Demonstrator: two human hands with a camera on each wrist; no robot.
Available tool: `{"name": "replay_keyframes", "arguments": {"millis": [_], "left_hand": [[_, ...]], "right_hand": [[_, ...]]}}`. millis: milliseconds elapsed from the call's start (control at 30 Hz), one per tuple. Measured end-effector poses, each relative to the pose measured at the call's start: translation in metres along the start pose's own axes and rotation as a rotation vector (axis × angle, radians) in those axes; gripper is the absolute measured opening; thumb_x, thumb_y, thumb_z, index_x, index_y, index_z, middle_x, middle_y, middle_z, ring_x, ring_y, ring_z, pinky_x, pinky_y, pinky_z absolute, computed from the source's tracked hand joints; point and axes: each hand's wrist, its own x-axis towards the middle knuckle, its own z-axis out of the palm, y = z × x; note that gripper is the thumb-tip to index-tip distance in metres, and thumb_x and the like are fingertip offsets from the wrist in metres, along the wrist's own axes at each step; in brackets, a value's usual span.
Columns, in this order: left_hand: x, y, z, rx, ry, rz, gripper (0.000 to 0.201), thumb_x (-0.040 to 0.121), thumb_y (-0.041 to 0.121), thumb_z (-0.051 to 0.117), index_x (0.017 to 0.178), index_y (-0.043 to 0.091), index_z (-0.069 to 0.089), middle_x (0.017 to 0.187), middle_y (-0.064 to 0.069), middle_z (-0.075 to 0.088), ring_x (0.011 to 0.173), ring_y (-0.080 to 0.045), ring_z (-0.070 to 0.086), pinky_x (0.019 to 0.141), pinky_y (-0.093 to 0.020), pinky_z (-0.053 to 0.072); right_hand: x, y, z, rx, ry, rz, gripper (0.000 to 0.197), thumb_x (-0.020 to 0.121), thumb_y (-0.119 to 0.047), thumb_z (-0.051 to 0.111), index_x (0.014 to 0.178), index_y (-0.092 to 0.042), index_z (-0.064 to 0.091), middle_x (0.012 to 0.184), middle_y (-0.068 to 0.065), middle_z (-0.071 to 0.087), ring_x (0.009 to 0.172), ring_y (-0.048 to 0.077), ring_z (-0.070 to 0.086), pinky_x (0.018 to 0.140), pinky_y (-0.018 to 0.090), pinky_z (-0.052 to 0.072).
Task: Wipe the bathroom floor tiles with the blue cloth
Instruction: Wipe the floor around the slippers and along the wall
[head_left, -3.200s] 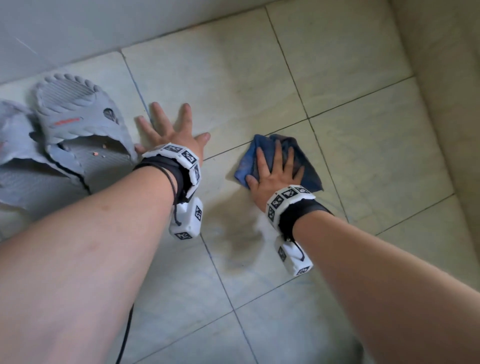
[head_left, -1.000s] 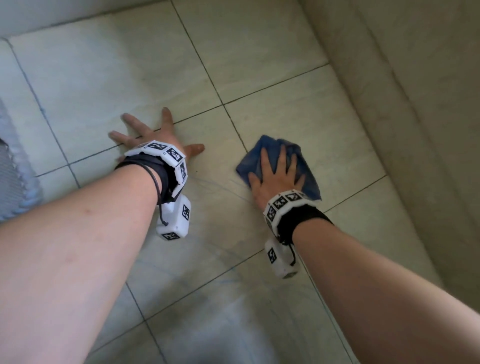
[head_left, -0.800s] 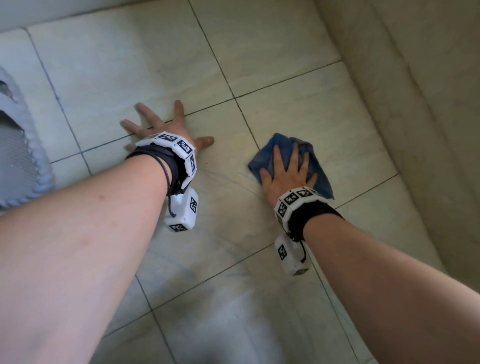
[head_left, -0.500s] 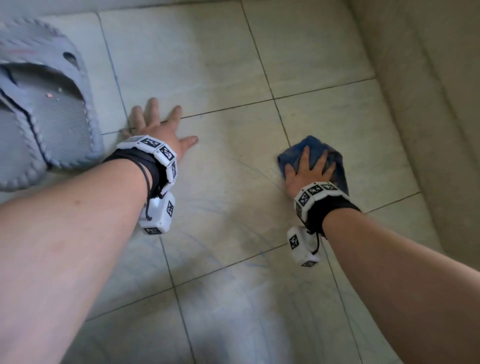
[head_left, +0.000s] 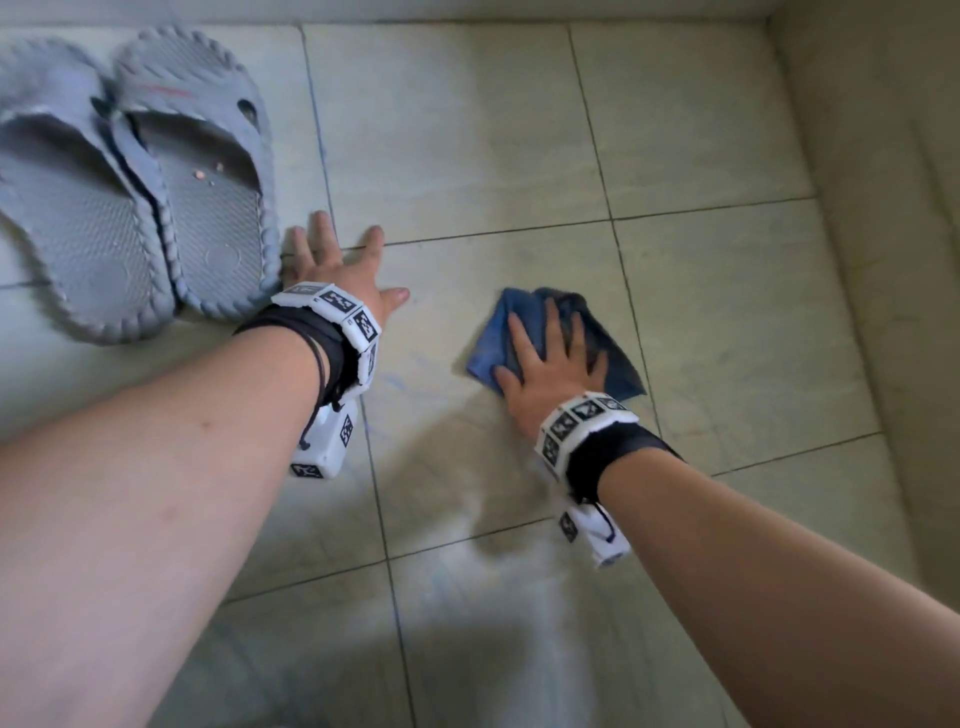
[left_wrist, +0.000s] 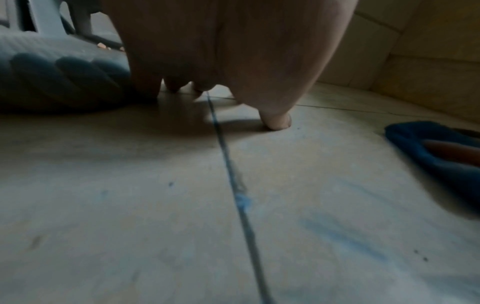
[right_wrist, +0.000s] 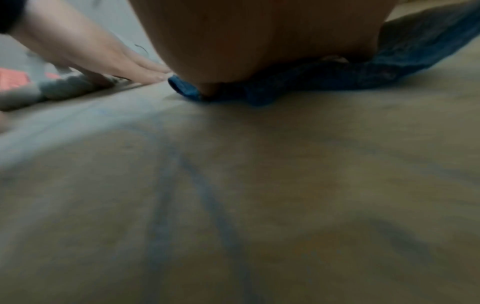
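The right hand (head_left: 550, 364) presses flat, fingers straight, on the blue cloth (head_left: 613, 358) on the floor tiles (head_left: 467, 156). The left hand (head_left: 337, 270) rests spread on the tiles, grey slippers (head_left: 208, 223) just beside it.

Pale tiled floor (head_left: 467, 130), grey slippers (head_left: 156, 182), perhaps beige tiled wall (head_left: 883, 208) at right

Floor tiles (head_left: 467, 156) bear slippers (head_left: 156, 197) (grey), blue cloth (head_left: 493, 338).

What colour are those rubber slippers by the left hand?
The pair of rubber slippers is grey, clearest in the head view.
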Motion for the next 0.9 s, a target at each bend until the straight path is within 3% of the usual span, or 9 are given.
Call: {"name": "replay_keyframes", "arguments": {"millis": [133, 300, 367, 467, 567, 700, 900], "left_hand": [[0.003, 0.004, -0.007, 0.061, -0.047, -0.023, 0.080, 0.095, 0.064, 0.045, 0.157, 0.041, 0.001, 0.164, -0.010, -0.020, 0.150, -0.041, -0.010, 0.122, -0.053, 0.002], [0.006, 0.005, -0.008, 0.058, -0.069, -0.030, 0.079, 0.095, 0.064, 0.045, 0.156, 0.043, -0.001, 0.163, -0.009, -0.022, 0.150, -0.041, -0.012, 0.121, -0.053, 0.001], [0.007, 0.005, -0.008, 0.055, -0.078, -0.041, 0.080, 0.094, 0.065, 0.046, 0.156, 0.044, -0.001, 0.163, -0.009, -0.023, 0.149, -0.041, -0.013, 0.122, -0.055, 0.003], [0.006, 0.008, -0.010, 0.056, -0.083, -0.046, 0.080, 0.095, 0.065, 0.046, 0.156, 0.044, -0.002, 0.163, -0.009, -0.024, 0.149, -0.041, -0.014, 0.121, -0.055, 0.002], [0.005, 0.007, -0.010, 0.055, -0.083, -0.050, 0.080, 0.095, 0.065, 0.045, 0.156, 0.044, -0.002, 0.163, -0.008, -0.025, 0.149, -0.042, -0.015, 0.121, -0.056, 0.002], [0.005, 0.009, -0.011, 0.049, -0.089, -0.056, 0.079, 0.094, 0.064, 0.047, 0.156, 0.044, 0.000, 0.163, -0.009, -0.023, 0.149, -0.043, -0.015, 0.120, -0.057, 0.004], [0.008, 0.013, -0.013, 0.055, -0.135, -0.095, 0.081, 0.094, 0.064, 0.047, 0.154, 0.047, -0.005, 0.161, -0.008, -0.029, 0.148, -0.043, -0.018, 0.119, -0.059, 0.002]], "right_hand": [[0.020, 0.031, -0.019, 0.031, 0.003, 0.156, 0.067, 0.100, -0.057, 0.029, 0.153, -0.041, -0.009, 0.159, -0.003, -0.028, 0.148, 0.030, -0.020, 0.117, 0.061, 0.003], [0.055, -0.018, -0.030, 0.174, 0.119, 0.338, 0.072, 0.099, -0.056, 0.031, 0.154, -0.036, -0.011, 0.160, 0.007, -0.026, 0.145, 0.043, -0.018, 0.116, 0.062, -0.001], [0.055, -0.027, -0.027, 0.167, 0.132, 0.315, 0.072, 0.099, -0.056, 0.032, 0.154, -0.035, -0.009, 0.160, 0.009, -0.025, 0.145, 0.044, -0.017, 0.116, 0.062, -0.001], [0.038, -0.029, -0.019, 0.074, 0.096, 0.139, 0.074, 0.099, -0.056, 0.032, 0.154, -0.033, -0.010, 0.160, 0.011, -0.024, 0.145, 0.044, -0.016, 0.115, 0.061, -0.001], [0.025, -0.017, -0.013, 0.038, 0.028, 0.009, 0.073, 0.098, -0.058, 0.033, 0.153, -0.039, -0.011, 0.159, 0.003, -0.027, 0.146, 0.037, -0.019, 0.116, 0.060, 0.000], [0.028, -0.006, -0.017, 0.017, -0.015, -0.010, 0.073, 0.096, -0.063, 0.032, 0.151, -0.044, -0.012, 0.158, -0.003, -0.030, 0.146, 0.034, -0.023, 0.115, 0.063, -0.003], [0.039, -0.027, -0.022, 0.084, 0.008, 0.069, 0.074, 0.097, -0.062, 0.029, 0.151, -0.040, -0.016, 0.158, 0.003, -0.031, 0.144, 0.039, -0.025, 0.111, 0.067, -0.004]]}}
